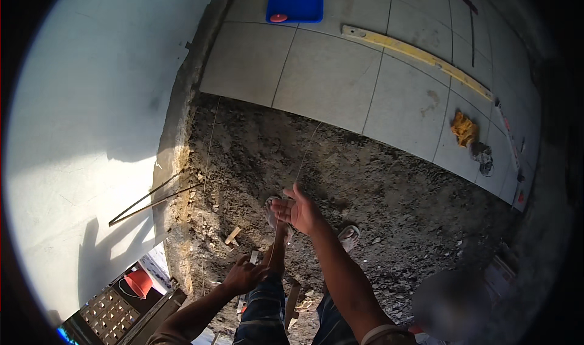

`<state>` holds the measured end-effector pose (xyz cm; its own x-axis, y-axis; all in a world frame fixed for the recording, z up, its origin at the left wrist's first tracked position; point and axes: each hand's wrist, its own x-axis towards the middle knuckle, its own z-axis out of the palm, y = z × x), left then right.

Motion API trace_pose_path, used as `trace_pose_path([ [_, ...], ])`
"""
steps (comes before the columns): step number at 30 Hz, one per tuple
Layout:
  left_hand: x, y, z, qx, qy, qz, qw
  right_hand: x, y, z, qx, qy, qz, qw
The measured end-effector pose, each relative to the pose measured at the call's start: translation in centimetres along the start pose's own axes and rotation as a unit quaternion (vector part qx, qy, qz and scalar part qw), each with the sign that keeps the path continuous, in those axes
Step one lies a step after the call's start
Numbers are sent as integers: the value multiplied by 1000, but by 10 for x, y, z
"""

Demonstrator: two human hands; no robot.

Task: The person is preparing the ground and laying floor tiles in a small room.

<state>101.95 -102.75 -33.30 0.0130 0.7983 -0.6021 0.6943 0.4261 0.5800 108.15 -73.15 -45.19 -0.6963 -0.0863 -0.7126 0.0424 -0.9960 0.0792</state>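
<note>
Two hands shared a thin string [306, 153]: left hand [243, 277], fingers curled, grip impossible to tell; right hand [298, 211], fingers apart. Slackening could have snagged it on rubble [243, 153]. It reached the near edge of the floor tiles [328, 83]; beyond lay a yellow level [420, 54], then a blue tray [299, 6].

Pale grey tiled floor [328, 80]: toward its left edge, one blue rectangular tray [298, 2] bearing one round pinkish disc [278, 18]; one long yellow bar [420, 55]; toward its right edge, one crumpled ochre cloth [464, 129]. Over dark soil: two thin strings [308, 150], two bare hands [299, 213].
</note>
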Motion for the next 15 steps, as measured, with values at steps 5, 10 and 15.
trace_pose_path([
  [5, -157, -14, 44, 122, -168, -166, 964, -79, -103, 57, -29, 119, -224, 967],
  [10, -150, -17, 62, 37, -20, -336, 941, -187, -41, 32, -259, 223, -377, 861],
  [15, -2, 102, -49, -649, -45, -240, 721, -249, 216, 42, -407, 153, -180, 882],
])
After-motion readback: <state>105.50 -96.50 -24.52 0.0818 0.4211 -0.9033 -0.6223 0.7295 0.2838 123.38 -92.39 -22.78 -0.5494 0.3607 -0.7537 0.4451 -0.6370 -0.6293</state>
